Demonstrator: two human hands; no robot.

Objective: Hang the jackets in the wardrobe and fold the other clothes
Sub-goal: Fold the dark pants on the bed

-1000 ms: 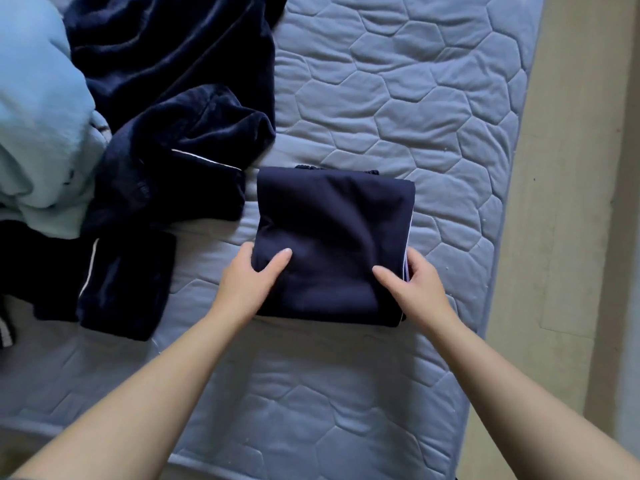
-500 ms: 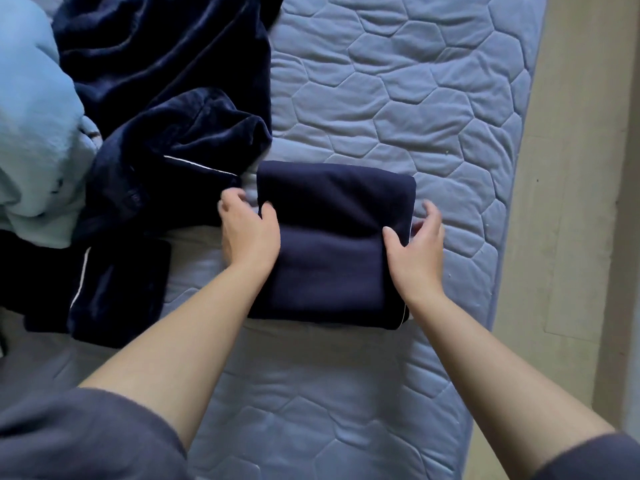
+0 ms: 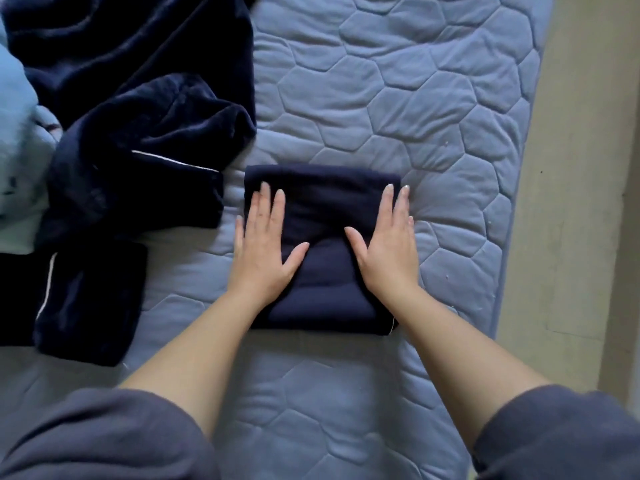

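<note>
pressing flat, left hand (image 3: 263, 251) and right hand (image 3: 388, 247) cover folded navy garment (image 3: 322, 296).

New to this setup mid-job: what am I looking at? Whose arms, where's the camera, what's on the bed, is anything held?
There is no machine here: these are a person's bare arms, filmed by one camera worn on their head, looking down. The left hand and right hand lie flat, fingers straight, on a folded navy garment on the blue quilted mattress. Nothing is gripped. To the left lie unfolded dark plush clothes with white piping and a light blue garment.
</note>
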